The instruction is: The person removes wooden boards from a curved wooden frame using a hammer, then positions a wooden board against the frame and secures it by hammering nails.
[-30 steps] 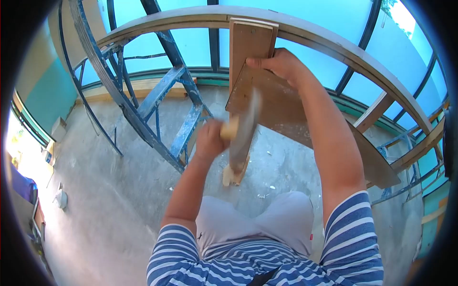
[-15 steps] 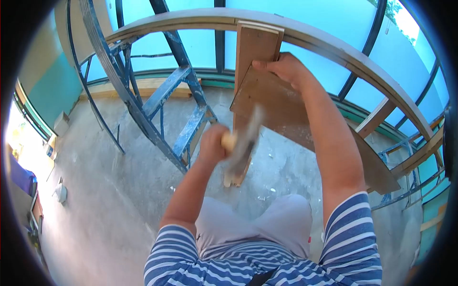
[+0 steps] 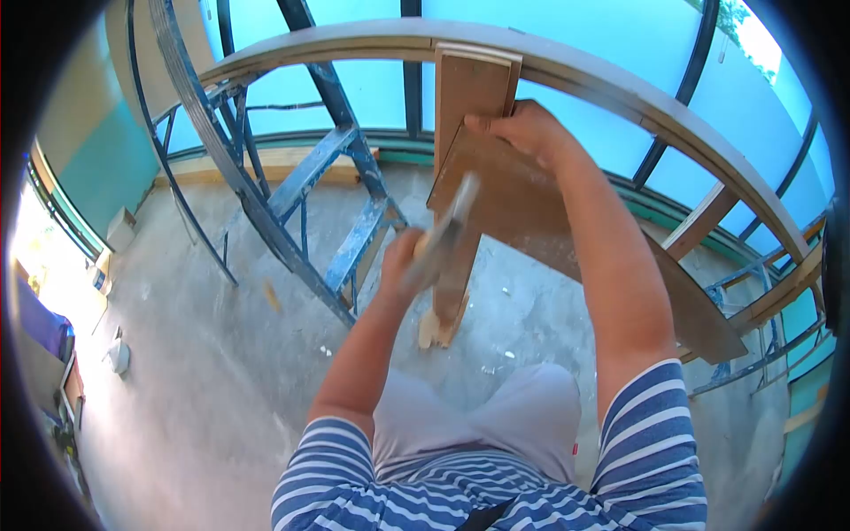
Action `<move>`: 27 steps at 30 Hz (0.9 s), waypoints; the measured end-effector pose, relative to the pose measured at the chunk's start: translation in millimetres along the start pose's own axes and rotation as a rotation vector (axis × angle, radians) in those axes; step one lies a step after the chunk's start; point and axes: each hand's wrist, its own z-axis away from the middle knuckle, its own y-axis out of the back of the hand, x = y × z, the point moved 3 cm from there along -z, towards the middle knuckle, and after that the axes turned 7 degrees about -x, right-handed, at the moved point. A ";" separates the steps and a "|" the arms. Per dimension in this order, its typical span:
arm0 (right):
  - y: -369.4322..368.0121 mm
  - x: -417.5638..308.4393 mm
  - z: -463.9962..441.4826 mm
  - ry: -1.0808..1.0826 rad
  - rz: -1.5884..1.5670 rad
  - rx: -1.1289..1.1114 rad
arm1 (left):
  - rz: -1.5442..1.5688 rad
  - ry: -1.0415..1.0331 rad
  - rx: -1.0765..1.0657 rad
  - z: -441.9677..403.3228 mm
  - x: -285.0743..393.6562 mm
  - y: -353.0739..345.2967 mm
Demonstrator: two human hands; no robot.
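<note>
My left hand (image 3: 403, 259) is closed round the light wooden handle of a tool with a broad, motion-blurred metal head (image 3: 452, 228), which looks like a hatchet or hammer. That head is in front of the lower left end of a brown board (image 3: 522, 208). The board slopes down to the right and crosses an upright wooden post (image 3: 475, 84). Gripping the board's upper edge beside the post is my right hand (image 3: 529, 133), thumb on the near face. Whether the metal head touches the board is unclear.
A blue, paint-spotted stepladder (image 3: 310, 173) stands at the left. Behind the post runs a long wooden rail (image 3: 611, 75), curved in this view, before bluish window panes. Small scraps lie on the concrete floor (image 3: 204, 398). A small blurred tan piece (image 3: 272, 296) shows left of the ladder.
My left hand and the tool have swung about near the board's end, the metal head now tilted lower left. The tan blur by the ladder is new. My right hand keeps its grip.
</note>
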 end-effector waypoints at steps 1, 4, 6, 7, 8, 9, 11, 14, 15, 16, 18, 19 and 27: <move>-5.1 -0.7 5.5 -0.008 -0.061 -0.042 | -0.014 0.135 -0.059 -0.9 1.4 -1.2; -4.6 0.7 -3.4 0.017 -0.002 0.028 | -0.067 0.428 -0.180 -2.5 3.1 4.0; -1.5 9.3 1.7 -0.035 0.028 0.069 | 0.081 0.315 -0.097 19.4 18.0 8.0; 1.7 3.1 7.3 -0.065 0.049 0.073 | 0.138 0.265 -0.035 25.2 22.1 15.3; -2.4 -5.6 9.9 -0.089 0.072 0.048 | 0.102 0.185 0.041 30.6 28.8 17.8; -6.2 -13.1 16.2 -0.070 0.051 0.070 | 0.103 0.316 -0.036 43.7 28.3 15.3; -4.7 -1.5 4.0 -0.032 -0.018 -0.043 | 0.118 0.539 -0.212 67.3 31.7 10.1; -4.1 -4.5 2.4 -0.071 0.080 0.021 | 0.162 0.719 -0.395 62.7 63.6 34.6; -3.2 -9.4 3.4 -0.081 0.103 -0.004 | 0.190 0.736 -0.444 55.6 80.4 43.6; -3.3 -10.6 3.0 -0.091 0.129 -0.020 | 0.191 0.745 -0.463 52.5 90.0 51.2; 2.9 -13.1 3.6 -0.131 0.211 -0.060 | 0.202 0.748 -0.510 54.1 105.9 61.8; 6.5 -14.2 3.4 -0.160 0.265 -0.090 | 0.191 0.796 -0.575 53.2 112.2 67.8; 85.5 -145.7 26.3 -0.343 0.629 -0.584 | -0.029 1.279 -1.000 55.6 155.2 163.7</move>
